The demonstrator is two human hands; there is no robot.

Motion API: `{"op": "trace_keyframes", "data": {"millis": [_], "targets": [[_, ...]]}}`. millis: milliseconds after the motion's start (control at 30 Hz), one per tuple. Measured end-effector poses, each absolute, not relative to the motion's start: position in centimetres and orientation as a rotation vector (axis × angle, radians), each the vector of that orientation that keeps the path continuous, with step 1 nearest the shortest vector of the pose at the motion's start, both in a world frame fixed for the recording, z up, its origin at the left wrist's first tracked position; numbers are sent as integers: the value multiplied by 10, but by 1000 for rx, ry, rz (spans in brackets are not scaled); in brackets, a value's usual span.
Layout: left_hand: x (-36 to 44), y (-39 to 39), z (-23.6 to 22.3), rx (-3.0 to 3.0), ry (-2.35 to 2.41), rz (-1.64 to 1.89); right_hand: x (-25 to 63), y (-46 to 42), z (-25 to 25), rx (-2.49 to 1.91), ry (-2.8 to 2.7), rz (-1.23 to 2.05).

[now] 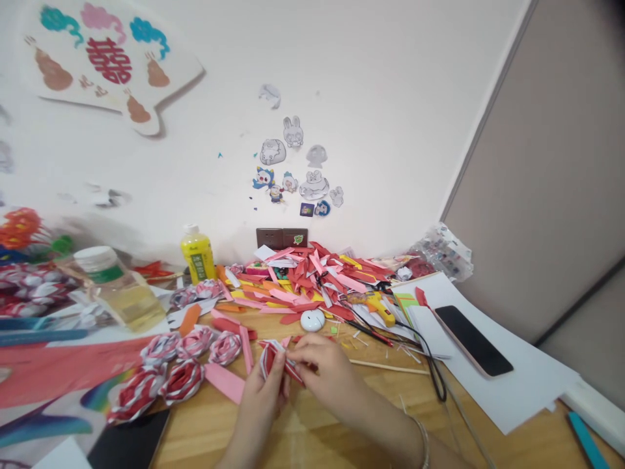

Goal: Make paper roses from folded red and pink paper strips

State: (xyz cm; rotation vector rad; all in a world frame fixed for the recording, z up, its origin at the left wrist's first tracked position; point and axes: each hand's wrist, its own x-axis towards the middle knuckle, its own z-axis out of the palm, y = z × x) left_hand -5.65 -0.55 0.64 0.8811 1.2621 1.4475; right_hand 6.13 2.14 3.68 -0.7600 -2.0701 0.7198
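Note:
Between my hands is a folded red-and-white paper piece (267, 359), held just above the wooden table. My left hand (263, 392) pinches it from the left with the thumb on top. My right hand (325, 370) comes in from the right, its fingertips closed on the right side of the same paper. My fingers cover part of the fold. Left of my hands lie several rolled paper roses: a pink-and-white rose (224, 348) and a red-and-white rose (182, 382) are among the nearest. A pink paper strip (225, 383) lies beside my left hand.
Behind my hands spreads a heap of folded paper strips (312, 273), with a white earbud case (312, 319) before it. A yellow glue gun (378, 306) and a phone (473, 340) lie right. A yellow-labelled bottle (198, 255) and a jar (122, 293) are left.

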Motion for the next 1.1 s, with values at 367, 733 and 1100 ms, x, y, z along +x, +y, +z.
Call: {"op": "trace_keyframes", "data": {"millis": [367,733,1100], "targets": [[-61,-5,7,723,1160,1528,69,24,42,-832,-2052,891],[-58,-8,11,564,1033,1606,63,20,31,-608,-2137,892],[-45,-23,13,732,1040,1232,82,32,43,-611,-1828,1553]]}}
